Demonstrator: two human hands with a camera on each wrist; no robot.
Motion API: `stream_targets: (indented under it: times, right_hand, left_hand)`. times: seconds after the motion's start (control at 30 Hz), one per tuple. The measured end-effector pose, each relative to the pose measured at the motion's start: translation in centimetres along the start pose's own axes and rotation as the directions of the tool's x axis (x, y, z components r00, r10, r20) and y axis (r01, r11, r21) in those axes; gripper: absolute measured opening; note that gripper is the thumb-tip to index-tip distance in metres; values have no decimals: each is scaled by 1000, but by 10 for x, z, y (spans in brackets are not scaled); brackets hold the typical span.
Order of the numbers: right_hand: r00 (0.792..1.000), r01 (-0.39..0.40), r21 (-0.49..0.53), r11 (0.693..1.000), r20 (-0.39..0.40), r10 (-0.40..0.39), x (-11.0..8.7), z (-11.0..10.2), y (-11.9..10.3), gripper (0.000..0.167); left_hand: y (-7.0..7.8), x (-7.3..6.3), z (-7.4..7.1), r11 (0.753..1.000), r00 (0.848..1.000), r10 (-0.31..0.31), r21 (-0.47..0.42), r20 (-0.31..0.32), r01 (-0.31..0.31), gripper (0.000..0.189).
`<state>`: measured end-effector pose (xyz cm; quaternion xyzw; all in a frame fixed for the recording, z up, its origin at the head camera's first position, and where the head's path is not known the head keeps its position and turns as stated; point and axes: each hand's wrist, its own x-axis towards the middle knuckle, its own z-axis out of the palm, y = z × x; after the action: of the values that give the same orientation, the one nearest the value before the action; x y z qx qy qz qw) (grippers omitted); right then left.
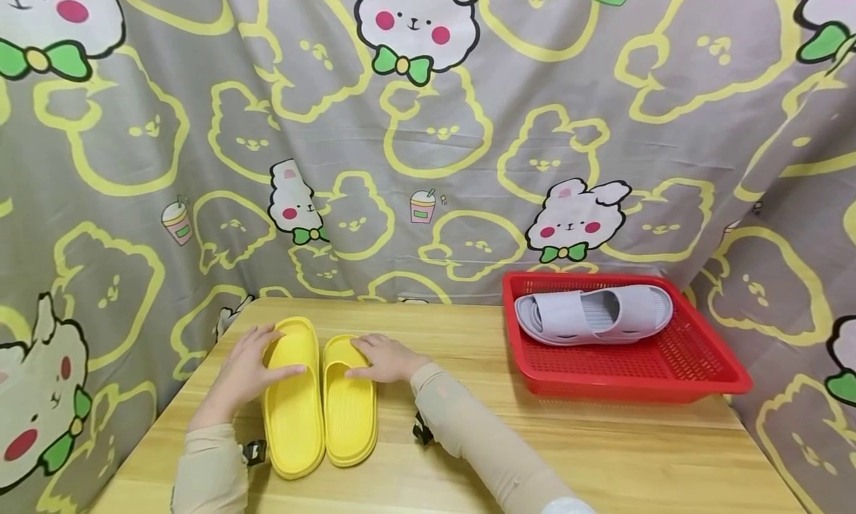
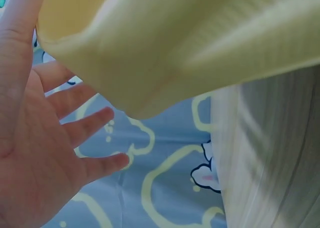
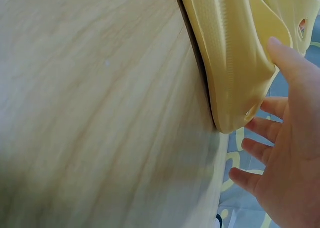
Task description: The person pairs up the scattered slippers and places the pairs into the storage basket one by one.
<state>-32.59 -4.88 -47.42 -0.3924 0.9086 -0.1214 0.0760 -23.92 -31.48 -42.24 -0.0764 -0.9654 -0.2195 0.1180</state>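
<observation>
Two yellow slippers stand side by side on the wooden table, toes away from me. At the left slipper [image 1: 294,425] is my left hand [image 1: 244,373], its thumb across the strap and its other fingers spread along the outer side. In the left wrist view those fingers [image 2: 82,130] look straight and apart. My right hand [image 1: 388,358] is beside the right slipper [image 1: 351,432]. Its thumb [image 3: 287,58] lies at the strap's edge, and the other fingers extend loosely near the toe's outer side. Whether each fingertip touches is hard to tell.
On the right side of the table [image 1: 455,440] stands a red plastic basket [image 1: 635,391]. A pale grey-purple slipper [image 1: 562,317] lies in it, perhaps with another beneath. A patterned curtain [image 1: 428,150] hangs behind and along both sides.
</observation>
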Motion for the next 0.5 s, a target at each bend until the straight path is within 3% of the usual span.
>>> stream_targets:
  times: [0.5]
  right_hand:
    - [999,12,24,1000,-39,-11,0,-2,2,80]
  left_hand:
    - [5,0,-4,999,998,13,31,-55,-11,91]
